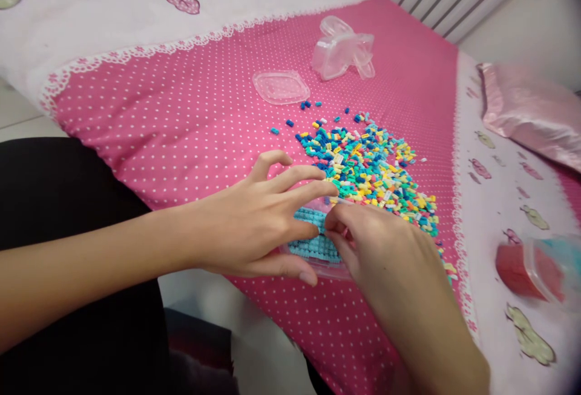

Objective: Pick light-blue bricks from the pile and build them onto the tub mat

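Light-blue toy bricks (313, 247) sit in rows inside a clear plastic container (329, 269) at the front of the bed. My left hand (272, 219) is spread over the container's left side, its fingers apart and covering part of the bricks. From the right, my right hand (367, 238) reaches over the container with thumb and index finger pinched together at the rows. Whatever lies between those fingertips is too small to make out. Just behind both hands spreads a heap of small toy bricks (363, 165) in blue, green, yellow, white and coral.
Behind the heap lie a clear plastic lid (281, 87) and a clear container with open flaps (342, 53). A tub with red contents (521, 271) lies at the right. A shiny pink pillow (535, 114) rests by the wall. Pink dotted bedding (181, 123) covers the bed.
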`<action>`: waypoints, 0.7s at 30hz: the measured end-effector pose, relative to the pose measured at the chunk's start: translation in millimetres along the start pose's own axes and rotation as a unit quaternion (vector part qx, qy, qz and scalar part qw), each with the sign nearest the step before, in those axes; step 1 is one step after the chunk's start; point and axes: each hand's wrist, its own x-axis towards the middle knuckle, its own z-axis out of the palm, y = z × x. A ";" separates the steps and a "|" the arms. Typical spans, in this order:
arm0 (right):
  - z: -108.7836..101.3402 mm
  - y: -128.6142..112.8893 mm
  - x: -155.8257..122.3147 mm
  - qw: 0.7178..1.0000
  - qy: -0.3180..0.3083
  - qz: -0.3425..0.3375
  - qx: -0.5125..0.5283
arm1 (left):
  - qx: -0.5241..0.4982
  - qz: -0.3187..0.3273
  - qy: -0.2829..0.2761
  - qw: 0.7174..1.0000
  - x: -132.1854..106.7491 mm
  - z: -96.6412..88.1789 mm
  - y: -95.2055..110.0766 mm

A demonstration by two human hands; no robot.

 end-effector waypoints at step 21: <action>-5.4 4.8 -5.3 0.993 0.048 -0.004 0.112 | 0.003 0.001 -0.004 1.000 0.0 -0.5 1.2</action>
